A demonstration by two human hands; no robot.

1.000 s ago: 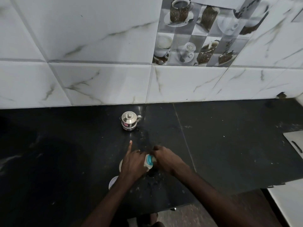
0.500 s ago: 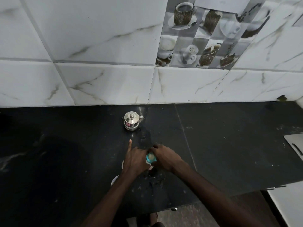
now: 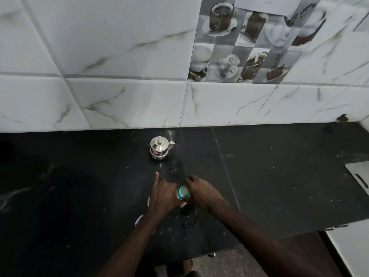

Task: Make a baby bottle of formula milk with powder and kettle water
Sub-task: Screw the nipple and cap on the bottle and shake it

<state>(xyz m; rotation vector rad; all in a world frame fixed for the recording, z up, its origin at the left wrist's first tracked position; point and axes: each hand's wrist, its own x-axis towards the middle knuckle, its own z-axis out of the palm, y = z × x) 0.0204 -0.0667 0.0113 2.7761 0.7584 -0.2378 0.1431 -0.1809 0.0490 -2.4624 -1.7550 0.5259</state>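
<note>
A baby bottle [image 3: 183,193] with a teal collar and a pale top stands on the black counter [image 3: 279,186], seen from above. My left hand [image 3: 162,194] grips its left side with the index finger stretched forward. My right hand [image 3: 200,191] wraps the bottle from the right, fingers closed on it. The bottle's body is hidden between the two hands. A small steel kettle [image 3: 159,147] with a knobbed lid stands farther back, apart from both hands.
Two white round objects [image 3: 139,219] peek out under my left forearm; what they are I cannot tell. A grey board [image 3: 358,176] lies at the counter's right edge. The marbled tile wall [image 3: 129,100] rises behind. Specks of powder dot the counter near the bottle.
The bottle's teal collar has turned from sideways toward upright between my hands. Both hands keep their hold and stay in nearly the same spot.
</note>
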